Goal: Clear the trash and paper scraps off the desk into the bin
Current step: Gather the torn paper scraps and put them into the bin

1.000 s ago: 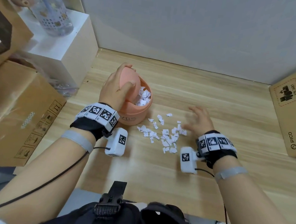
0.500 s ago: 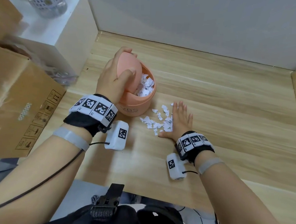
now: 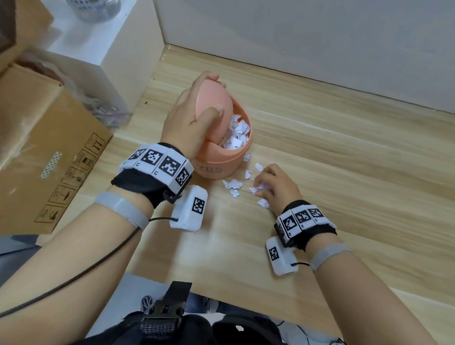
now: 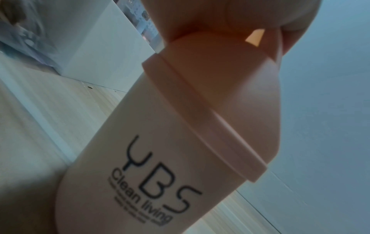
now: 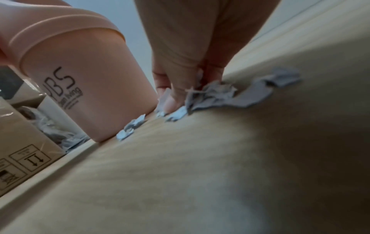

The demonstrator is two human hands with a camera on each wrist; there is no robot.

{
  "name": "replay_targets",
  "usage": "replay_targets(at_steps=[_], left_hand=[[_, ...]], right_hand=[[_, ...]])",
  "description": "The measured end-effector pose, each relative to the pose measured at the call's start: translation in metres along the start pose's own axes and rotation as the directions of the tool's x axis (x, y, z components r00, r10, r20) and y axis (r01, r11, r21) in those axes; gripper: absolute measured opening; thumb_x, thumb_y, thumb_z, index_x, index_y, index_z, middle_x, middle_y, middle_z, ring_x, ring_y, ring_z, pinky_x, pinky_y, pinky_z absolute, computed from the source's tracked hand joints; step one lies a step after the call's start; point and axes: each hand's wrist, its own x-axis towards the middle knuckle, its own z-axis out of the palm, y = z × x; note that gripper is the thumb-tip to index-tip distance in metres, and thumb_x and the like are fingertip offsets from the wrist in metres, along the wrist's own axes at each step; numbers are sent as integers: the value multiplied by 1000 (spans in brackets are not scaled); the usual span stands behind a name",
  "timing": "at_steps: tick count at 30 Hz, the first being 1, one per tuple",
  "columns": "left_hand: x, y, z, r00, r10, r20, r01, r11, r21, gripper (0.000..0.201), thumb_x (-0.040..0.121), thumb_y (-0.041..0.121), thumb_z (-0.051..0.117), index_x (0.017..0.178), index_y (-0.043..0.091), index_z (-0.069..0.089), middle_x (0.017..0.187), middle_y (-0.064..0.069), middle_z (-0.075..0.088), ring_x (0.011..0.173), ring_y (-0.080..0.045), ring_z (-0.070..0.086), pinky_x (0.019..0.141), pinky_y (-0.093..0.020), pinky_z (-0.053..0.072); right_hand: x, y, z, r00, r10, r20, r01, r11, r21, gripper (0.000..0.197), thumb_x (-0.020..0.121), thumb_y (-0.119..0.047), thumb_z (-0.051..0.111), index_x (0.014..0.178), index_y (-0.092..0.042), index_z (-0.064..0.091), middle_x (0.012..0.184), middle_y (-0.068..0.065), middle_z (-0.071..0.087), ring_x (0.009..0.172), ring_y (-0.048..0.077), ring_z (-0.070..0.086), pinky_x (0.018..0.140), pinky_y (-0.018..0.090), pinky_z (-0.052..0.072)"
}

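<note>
salmon-pink bin [image 3: 223, 156], white paper scraps [image 3: 233, 184], light woodgrain desk [image 3: 355, 158]

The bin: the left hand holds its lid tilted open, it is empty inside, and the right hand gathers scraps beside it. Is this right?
Not quite: the bin is not empty. The head view shows white scraps already inside. The rest holds: the left hand holds the lid tilted open, and the right hand gathers scraps beside it.

Both hands [image 3: 189, 122] [image 3: 279, 184] curled, seemingly gripping
</note>
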Motion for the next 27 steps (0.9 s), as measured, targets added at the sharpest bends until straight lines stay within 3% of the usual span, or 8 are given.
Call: replay_targets(at_steps=[4,8,11,14,17,20,24,27], left_hand=[[0,3,-1,1000,-8,5,8,1000,4,64,64,45,39,127,34,43,124,15,59,116,-17,50,101,-41,40],[-1,3,-1,1000,-4,19,3,1000,10,65,64,47,39,128,35,42,126,12,58,115,-20,50,100,-46,40],[-1,4,-3,999,9,37,-10,1000,29,67,63,48,37,128,34,40,124,12,56,115,-21,48,101,-48,38],[-1,5,-4,998,14,54,-16,999,40,67,63,49,35,128,35,39,126,11,55,115,-22,47,101,-48,37],[-2,6,-5,998,14,60,-16,999,41,68,62,50,36,128,36,39,121,13,53,115,-23,48,102,-47,37],[-2,9,-6,998,0,66,-3,999,52,61,69,41,41,129,34,40,110,20,47,115,-24,49,103,-48,35],[-3,12,-7,998,-7,69,3,998,63,58,72,34,42,130,31,40,110,15,44,115,-27,49,103,-49,35],[-3,11,-7,998,-4,65,0,998,59,58,72,34,41,130,31,40,113,15,48,116,-25,48,103,-48,35]], right_hand=[[7,-5,-9,992,123,26,-123,992,2,8,75,5,61,78,-1,66,85,10,53,86,29,57,74,27,40],[12,-22,-34,973,233,0,-231,964,131,18,76,-1,62,66,-16,63,78,-2,58,84,20,55,77,29,44],[18,-52,-67,979,164,-119,-118,940,321,33,76,-1,66,58,-27,56,75,-5,58,71,15,58,64,27,52],[27,-97,-98,978,29,-206,35,953,300,19,76,-4,68,67,-19,61,75,-4,57,54,8,53,55,22,49],[35,-131,-107,990,-75,-122,95,982,165,10,76,-10,69,73,-18,64,72,-7,58,62,10,51,65,26,47],[41,-142,-105,999,-37,6,37,999,-38,11,75,-16,71,86,-14,68,89,1,64,81,13,52,65,19,39],[40,-140,-106,998,28,53,-30,999,43,35,74,-11,71,108,-14,64,115,4,65,109,16,57,93,25,42],[29,-138,-110,999,22,43,-31,975,221,39,74,3,67,110,-11,62,113,5,65,106,19,61,95,30,48]])
